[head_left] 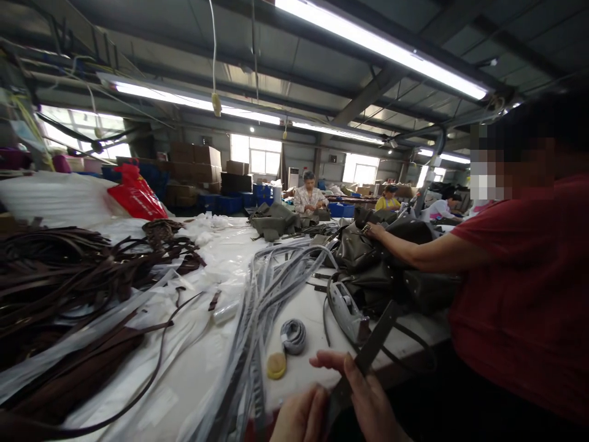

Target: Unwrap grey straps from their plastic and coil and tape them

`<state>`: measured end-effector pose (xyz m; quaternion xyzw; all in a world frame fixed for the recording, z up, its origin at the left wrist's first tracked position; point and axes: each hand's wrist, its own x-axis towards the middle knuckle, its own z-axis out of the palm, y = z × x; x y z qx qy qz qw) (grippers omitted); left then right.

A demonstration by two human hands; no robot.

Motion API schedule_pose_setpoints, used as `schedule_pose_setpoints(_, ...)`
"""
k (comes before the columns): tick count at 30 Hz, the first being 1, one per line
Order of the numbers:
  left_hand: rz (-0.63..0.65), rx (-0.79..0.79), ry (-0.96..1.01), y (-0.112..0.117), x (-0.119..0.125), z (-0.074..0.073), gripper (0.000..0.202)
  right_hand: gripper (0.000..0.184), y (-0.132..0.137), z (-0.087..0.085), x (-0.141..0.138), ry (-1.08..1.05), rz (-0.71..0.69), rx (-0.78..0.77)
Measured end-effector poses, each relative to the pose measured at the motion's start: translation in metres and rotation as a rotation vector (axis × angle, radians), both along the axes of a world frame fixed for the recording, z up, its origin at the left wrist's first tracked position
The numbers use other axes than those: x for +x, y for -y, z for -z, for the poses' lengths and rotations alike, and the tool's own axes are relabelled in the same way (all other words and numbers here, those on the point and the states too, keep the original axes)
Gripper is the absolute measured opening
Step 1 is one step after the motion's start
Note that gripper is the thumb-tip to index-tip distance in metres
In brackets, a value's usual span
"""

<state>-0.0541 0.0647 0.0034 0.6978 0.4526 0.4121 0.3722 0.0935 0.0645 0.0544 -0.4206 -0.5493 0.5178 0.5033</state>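
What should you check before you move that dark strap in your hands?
1. The right hand pinches the dark strap: ok.
2. The left hand holds it too: cannot tell, partly out of view.
3. Far end free of the dark bags: cannot tell.
4. The co-worker's arm is apart from the strap: ok.
5. The grey straps are clear of the left hand: not ok, they lie right beside it.
6. The grey roll and yellow disc are out of the way: ok, probably.
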Motion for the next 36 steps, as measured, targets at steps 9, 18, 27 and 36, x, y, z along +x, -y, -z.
schedule_pose_setpoints(9, 0.062, 0.060, 0.047, -0.021, 0.029, -0.066, 0.057, 0.055, -0.030, -0.058, 0.035, -0.194, 0.219, 0.205)
schedule_pose_setpoints(18, 0.205, 0.148, 0.210, -0.028, 0.052, -0.111, 0.056, 0.055, -0.010, -0.078, 0.030, 0.083, 0.048, 0.281)
schedule_pose_setpoints(27, 0.234, 0.081, 0.206, -0.015, 0.060, -0.121, 0.058, 0.042, -0.010, -0.093, 0.057, 0.133, 0.426, 0.513)
schedule_pose_setpoints(36, 0.259, 0.162, 0.189, -0.018, 0.056, -0.143, 0.053, 0.035, -0.001, -0.115, 0.040, 0.254, 0.508, 0.631)
